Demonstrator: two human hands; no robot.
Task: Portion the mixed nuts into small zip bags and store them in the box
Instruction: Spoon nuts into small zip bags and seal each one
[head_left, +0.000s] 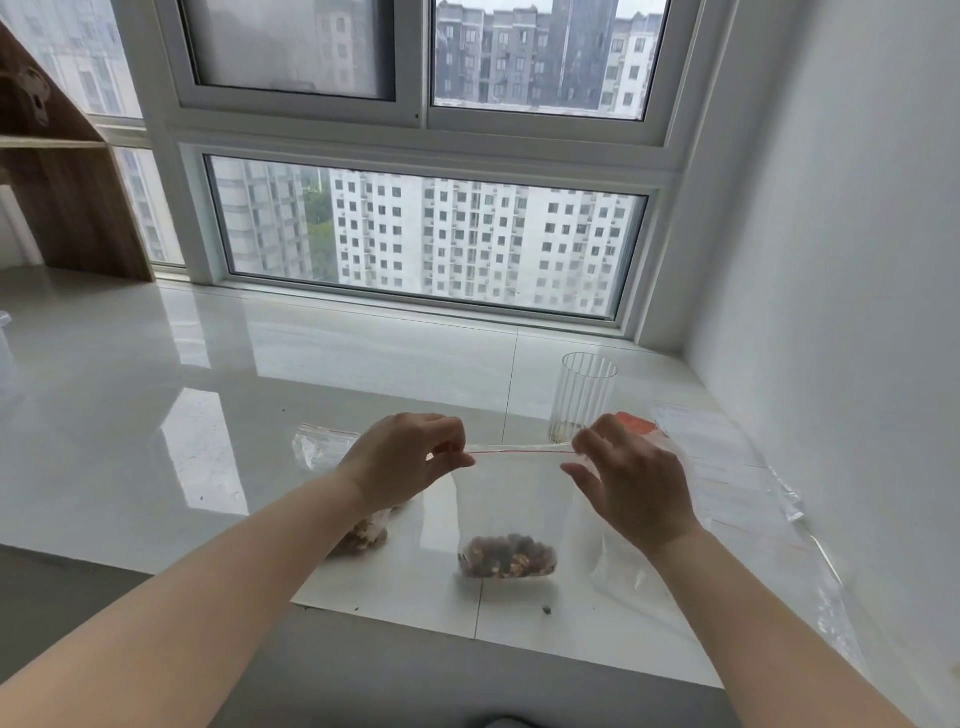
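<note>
Glossy white tile ledge (208, 415) under window. Second clear bag (358, 535), nuts inside, lies flat, partly hidden behind left forearm. Left hand (405, 462) pinches left end of red zip strip. Thin clear zip bag (511, 509) hangs between grips, mixed nuts (506, 556) heaped at bottom. Right hand (631, 478) pinches right end, other fingers spread. Ribbed clear glass (584, 397) behind. Crinkled plastic bags (727, 467) right, edges unclear.

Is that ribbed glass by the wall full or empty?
Nearly empty: the upright glass is clear from rim almost to base, with only a few crumbs at the bottom.
</note>
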